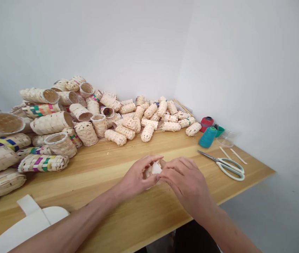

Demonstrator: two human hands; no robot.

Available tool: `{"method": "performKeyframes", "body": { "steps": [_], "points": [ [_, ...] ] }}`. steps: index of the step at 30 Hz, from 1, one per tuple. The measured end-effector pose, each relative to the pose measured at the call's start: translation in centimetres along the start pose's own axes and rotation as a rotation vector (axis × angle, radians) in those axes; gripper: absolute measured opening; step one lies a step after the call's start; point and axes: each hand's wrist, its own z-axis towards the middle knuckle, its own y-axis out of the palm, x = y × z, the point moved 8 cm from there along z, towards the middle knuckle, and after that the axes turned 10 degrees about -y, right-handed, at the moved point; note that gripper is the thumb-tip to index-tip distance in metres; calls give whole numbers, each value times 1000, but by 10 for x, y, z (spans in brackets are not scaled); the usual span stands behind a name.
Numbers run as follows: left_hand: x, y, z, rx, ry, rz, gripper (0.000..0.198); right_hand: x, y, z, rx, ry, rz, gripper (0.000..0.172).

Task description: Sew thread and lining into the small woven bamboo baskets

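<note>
Near the front middle of the table, my left hand [140, 173] is wrapped round a small woven basket [153, 169] of pale strips. Its open end faces right, toward my right hand [182, 181]. The fingers of my right hand are pinched together at that rim. What they grip there is hidden by the fingers, perhaps a strip or the rim itself. To the right of my right hand lie scissors [224, 165] with pale handles, blades pointing left, and two thin pale strips [233, 154].
Many woven baskets [52, 123] are piled along the wall at left, with smaller woven ones [146, 112] behind my hands. A red thread spool [206, 123], a teal spool [207, 137] and a clear plastic cup [226, 138] stand at right. A white fan-like piece [31, 225] lies front left.
</note>
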Motion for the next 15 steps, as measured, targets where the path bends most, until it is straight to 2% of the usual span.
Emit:
{"method": "performKeyframes", "body": {
  "steps": [2, 6, 9, 12, 15],
  "points": [
    [1, -1, 0, 10, 3, 24, 45, 0, 2, 0, -4, -21, -3, 26],
    [6, -4, 0, 31, 11, 56, 42, 5, 7, 0, -52, -57, -26, 22],
    [5, -6, 0, 69, -13, 60, 40, 5, 3, 2, 11, -54, -67, 22],
    [0, -8, 1, 112, -57, 11, 40, -11, -9, 6, 163, -72, -2, 23],
    [-9, -17, 4, 202, -84, -65, 38, -43, -5, 9, 131, -191, 281, 29]
  ]
}}
